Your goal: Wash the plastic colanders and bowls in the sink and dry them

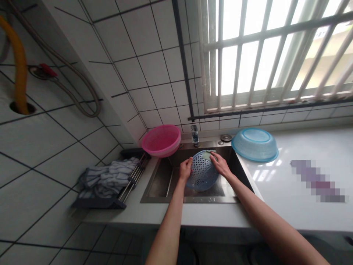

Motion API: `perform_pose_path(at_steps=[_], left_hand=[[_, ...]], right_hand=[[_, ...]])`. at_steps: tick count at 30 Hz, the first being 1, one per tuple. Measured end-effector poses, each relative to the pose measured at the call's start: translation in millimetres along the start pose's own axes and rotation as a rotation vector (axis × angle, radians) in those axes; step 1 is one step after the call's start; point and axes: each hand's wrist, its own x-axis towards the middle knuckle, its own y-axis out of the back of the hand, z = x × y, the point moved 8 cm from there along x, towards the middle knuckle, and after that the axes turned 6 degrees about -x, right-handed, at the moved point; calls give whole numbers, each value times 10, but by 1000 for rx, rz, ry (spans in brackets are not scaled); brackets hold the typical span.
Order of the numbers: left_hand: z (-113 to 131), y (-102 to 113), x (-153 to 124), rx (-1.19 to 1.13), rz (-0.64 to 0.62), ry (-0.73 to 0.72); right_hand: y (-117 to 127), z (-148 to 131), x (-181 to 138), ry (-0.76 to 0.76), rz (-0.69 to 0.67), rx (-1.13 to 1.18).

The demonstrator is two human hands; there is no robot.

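A blue perforated colander (204,173) is held tilted over the stainless steel sink (162,184). My left hand (185,169) grips its left rim, the thumb pointing up. At the upper right rim my right hand (220,164) presses a pale green cloth (207,155) against the colander, with fingers closed over the cloth. Behind the colander stands the chrome faucet (194,135); whether water runs cannot be seen.
A pink basket (162,140) rests at the sink's back left corner. An upturned light blue basin (255,145) lies on the white counter (281,191) to the right. Striped towels (110,176) sit on a dark rack at left. A barred window (264,55) is above.
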Motion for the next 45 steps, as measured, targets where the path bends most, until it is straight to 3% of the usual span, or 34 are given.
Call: perform_pose_path(at_steps=[5, 9, 14, 18, 23, 25, 29, 34, 37, 40, 45], left_hand=[[120, -34, -58, 282, -33, -83], [290, 0, -135, 452, 66, -129], [211, 38, -122, 556, 93, 38], [52, 166, -34, 420, 174, 142], [-54, 165, 48, 30, 193, 118], [-97, 176, 45, -24, 212, 148], [-124, 223, 28, -49, 243, 144], [-194, 253, 1, -113, 240, 177], [-151, 232, 0, -116, 200, 116], [-137, 200, -2, -131, 177, 95], [-100, 76, 31, -191, 128, 64]], right_hand=[[-168, 12, -25, 65, -17, -111], [-325, -218, -143, 174, -18, -180], [-420, -444, -246, 215, -77, -222], [-415, -645, -309, 293, -165, -254], [-442, -1203, -571, 644, -247, -335], [-461, -1332, -628, 708, -274, -332], [-347, -1157, -440, 561, -191, -259], [-117, -316, -92, 83, -78, -5], [-96, -13, -23, -60, -97, 52], [-90, -153, -29, 71, -105, 7], [-252, -850, -335, 452, -197, -256]])
